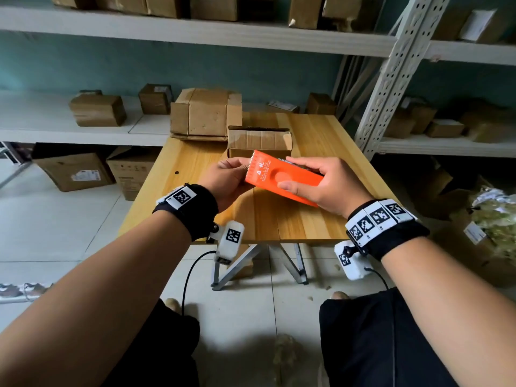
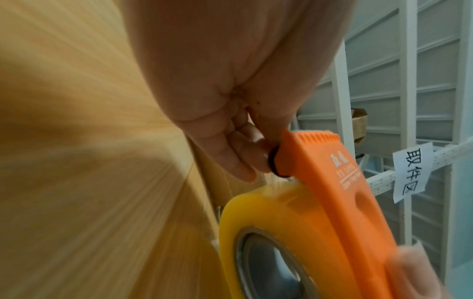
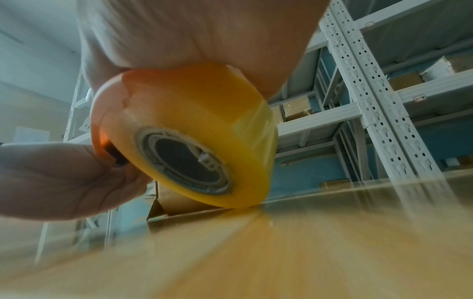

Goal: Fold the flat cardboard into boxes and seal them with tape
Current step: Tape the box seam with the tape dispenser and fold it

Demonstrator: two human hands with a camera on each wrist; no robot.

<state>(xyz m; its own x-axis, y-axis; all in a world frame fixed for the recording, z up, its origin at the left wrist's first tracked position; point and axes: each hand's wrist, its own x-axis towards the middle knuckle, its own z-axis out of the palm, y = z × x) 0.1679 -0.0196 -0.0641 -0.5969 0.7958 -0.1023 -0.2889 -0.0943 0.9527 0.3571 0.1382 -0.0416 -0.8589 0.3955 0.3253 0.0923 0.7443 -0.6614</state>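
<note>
Orange plastic fills both hands: the right hand point(image 1: 321, 182) wraps the tape dispenser point(image 1: 284, 177) round its roll end, while the left hand point(image 1: 229, 177) seems to pinch the tape's loose end at the toothed cutter, though blur hides it. Its long axis runs left-right. The open-topped box point(image 1: 259, 142) stands just beyond on the wooden table point(image 1: 321, 219), the flat cardboard point(image 1: 206, 113) farther left.

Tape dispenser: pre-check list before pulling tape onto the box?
1. Right hand grips tape dispenser: ok.
2. Left hand pinching at the toothed end: ok.
3. Tape roll loaded: ok.
4. Free tape end caught by the left fingers: cannot tell.
5. Open box on the table behind the hands: ok.
6. Box flaps closed for sealing: not ok, top looks open.
</note>
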